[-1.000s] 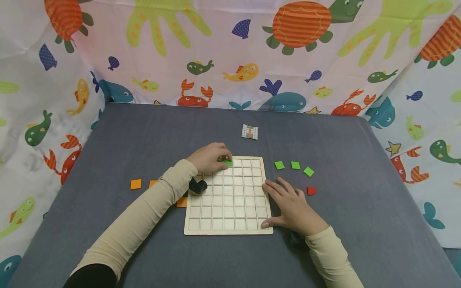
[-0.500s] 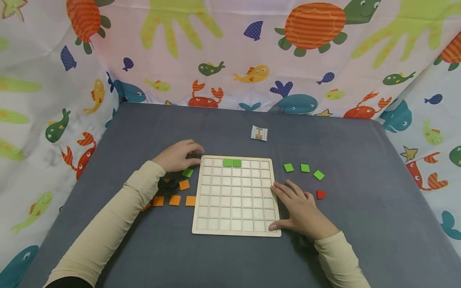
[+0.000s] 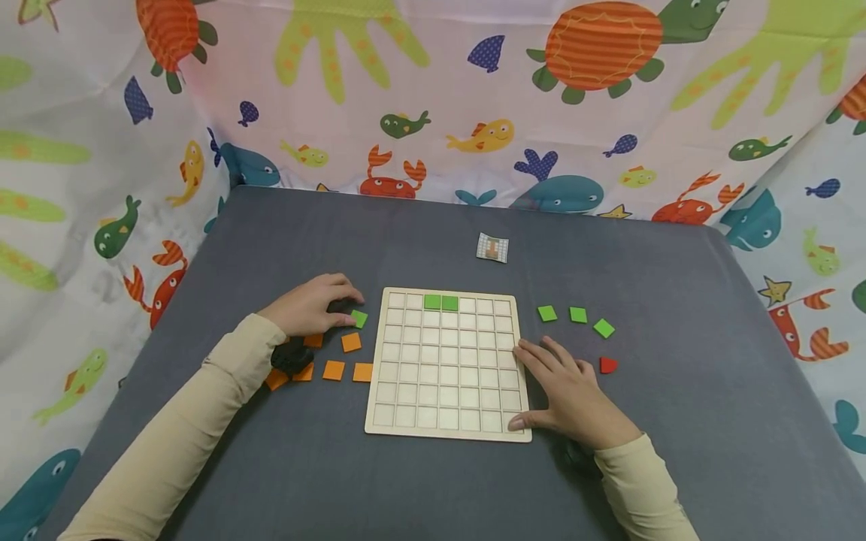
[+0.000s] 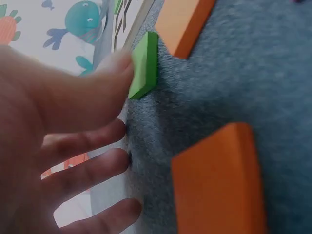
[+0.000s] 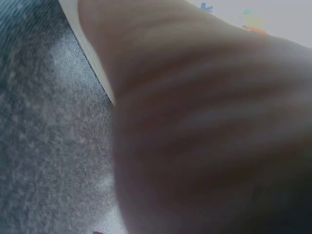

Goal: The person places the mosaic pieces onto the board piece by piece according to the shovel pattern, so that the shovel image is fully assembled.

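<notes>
A pale wooden grid board [image 3: 443, 439] lies on the table, with two green square tiles [image 3: 441, 303] side by side in its top row. Left of the board, my left hand [image 3: 313, 304] reaches to a loose green tile [image 3: 359, 318]. Its thumb [image 4: 114, 78] is at the tile's edge in the left wrist view, while the other fingers are spread and apart from it. My right hand [image 3: 568, 391] rests along the board's right edge, fingers extended, thumb on the lower right corner. Mostly blurred hand and wrist fill the right wrist view.
Several orange tiles [image 3: 333, 370] lie left of the board, some partly hidden by the left wrist. To the right lie three green tiles [image 3: 578, 315] and a red piece [image 3: 608, 365]. A small printed card [image 3: 492, 248] sits behind the board. Patterned cloth [image 3: 433, 98] hangs around the table.
My left hand has left the green tiles in the board's top row and moved left and slightly down to the loose green tile. The right hand stays at the board's edge. The head view has shifted.
</notes>
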`<state>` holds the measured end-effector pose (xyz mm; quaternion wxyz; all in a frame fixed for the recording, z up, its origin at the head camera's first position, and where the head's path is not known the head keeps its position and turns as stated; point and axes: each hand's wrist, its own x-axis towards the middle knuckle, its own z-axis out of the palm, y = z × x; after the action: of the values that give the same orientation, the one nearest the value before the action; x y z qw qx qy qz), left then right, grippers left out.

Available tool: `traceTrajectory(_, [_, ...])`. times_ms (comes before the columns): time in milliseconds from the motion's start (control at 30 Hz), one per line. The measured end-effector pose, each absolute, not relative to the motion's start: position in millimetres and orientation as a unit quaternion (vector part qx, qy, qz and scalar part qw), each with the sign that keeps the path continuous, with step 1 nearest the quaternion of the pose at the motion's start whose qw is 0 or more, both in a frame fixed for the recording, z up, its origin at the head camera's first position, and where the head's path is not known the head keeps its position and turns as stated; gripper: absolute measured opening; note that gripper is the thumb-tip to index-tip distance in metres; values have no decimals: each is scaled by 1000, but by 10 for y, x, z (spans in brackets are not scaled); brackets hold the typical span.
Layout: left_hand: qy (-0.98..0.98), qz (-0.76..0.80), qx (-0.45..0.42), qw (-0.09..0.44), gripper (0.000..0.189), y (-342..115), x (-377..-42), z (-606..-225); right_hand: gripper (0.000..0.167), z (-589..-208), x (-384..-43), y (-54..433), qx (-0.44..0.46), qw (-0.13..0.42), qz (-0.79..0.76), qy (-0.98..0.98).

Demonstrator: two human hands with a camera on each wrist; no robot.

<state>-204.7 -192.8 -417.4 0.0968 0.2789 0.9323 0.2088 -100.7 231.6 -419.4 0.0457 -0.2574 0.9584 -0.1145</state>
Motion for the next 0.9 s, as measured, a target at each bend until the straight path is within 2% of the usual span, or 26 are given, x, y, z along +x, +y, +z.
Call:
traceTrajectory(200, [931, 193, 297, 85, 31, -1915, -2002, -4178, 108, -4180, -1001, 2343, -253, 45, -113, 960])
traceTrajectory(600, [937, 207, 267, 90, 27, -1894, -2019, -4131, 108, -4201, -1010, 2346, -255, 42, -116, 959])
traceTrajectory(900, [935, 233, 259, 72, 31, -1636, -2161, -4070, 108, -4212, -1017, 2327, -258, 44, -118, 958])
